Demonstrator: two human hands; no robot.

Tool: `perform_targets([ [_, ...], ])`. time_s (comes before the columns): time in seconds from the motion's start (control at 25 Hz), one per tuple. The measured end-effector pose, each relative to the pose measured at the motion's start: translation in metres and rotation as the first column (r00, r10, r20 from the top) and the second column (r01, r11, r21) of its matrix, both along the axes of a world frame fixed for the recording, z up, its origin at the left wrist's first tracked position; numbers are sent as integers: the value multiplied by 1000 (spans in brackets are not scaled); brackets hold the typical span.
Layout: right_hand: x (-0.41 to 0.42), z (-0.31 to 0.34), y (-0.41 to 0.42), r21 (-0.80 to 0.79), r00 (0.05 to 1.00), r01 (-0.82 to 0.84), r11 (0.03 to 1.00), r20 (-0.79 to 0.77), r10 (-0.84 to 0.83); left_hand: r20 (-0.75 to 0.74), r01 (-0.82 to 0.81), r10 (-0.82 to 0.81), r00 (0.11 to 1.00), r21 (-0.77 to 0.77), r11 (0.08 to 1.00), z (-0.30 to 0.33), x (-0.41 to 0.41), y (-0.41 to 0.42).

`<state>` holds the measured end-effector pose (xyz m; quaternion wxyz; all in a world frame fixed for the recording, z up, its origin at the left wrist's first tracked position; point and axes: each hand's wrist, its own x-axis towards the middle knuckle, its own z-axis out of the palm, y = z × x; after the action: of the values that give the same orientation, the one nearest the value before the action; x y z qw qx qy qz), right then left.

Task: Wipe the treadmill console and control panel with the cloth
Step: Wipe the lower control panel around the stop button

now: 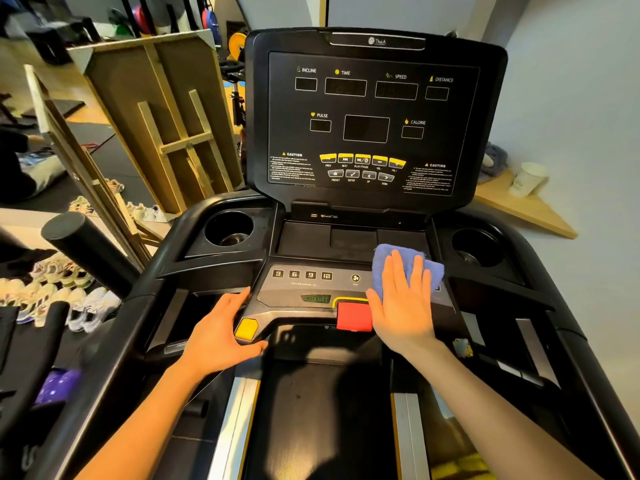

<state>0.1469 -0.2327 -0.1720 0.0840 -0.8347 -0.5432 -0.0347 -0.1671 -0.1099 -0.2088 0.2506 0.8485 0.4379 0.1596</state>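
Note:
The black treadmill console (374, 109) rises upright ahead, its displays dark. Below it lies the grey control panel (311, 289) with number buttons, a small green readout and a red stop button (353, 317). A blue cloth (391, 261) is spread on the panel's right side. My right hand (405, 303) lies flat on the cloth, fingers spread, pressing it onto the panel. My left hand (218, 337) grips the panel's left front edge beside a yellow button (246, 329).
Cup holders (228, 230) (478, 247) flank the tray under the console. Wooden frames (156, 126) lean at the left, with several shoes (59, 289) on the floor. A paper cup (528, 178) stands on a wooden shelf at the right. The belt (322, 410) runs below.

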Motion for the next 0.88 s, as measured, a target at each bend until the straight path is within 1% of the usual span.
perform_targets([
  [0.24, -40, 3, 32, -70, 980, -198, 978, -6, 198, -19, -11, 11, 1000, -13, 1000, 1, 0, 0],
  [0.32, -54, 2, 42, -75, 963, -266, 961, 23, 268, -22, -13, 13, 1000, -14, 1000, 2, 1, -1],
  [0.44, -72, 0, 57, -157, 920, -363, 919, 97, 380, -31, -19, 19, 999, -15, 1000, 2, 1, -1],
  [0.6, -93, -5, 69, -218, 841, -497, 840, 120, 528, -38, -38, 38, 999, -7, 999, 1, 1, -2],
  [0.68, -104, -4, 70, -219, 782, -570, 792, 150, 605, -34, -42, 42, 999, -2, 999, 1, 2, -2],
  [0.76, -114, -2, 66, -196, 738, -604, 772, 229, 635, -24, -32, 32, 999, 2, 999, 1, 2, -2],
  [0.8, -119, -2, 64, -159, 727, -625, 764, 240, 644, -11, -28, 28, 1000, 2, 1000, 2, 2, -2],
  [0.88, -127, -9, 61, -97, 680, -702, 705, 204, 705, 29, -32, 32, 999, -2, 999, 4, 2, -4],
])
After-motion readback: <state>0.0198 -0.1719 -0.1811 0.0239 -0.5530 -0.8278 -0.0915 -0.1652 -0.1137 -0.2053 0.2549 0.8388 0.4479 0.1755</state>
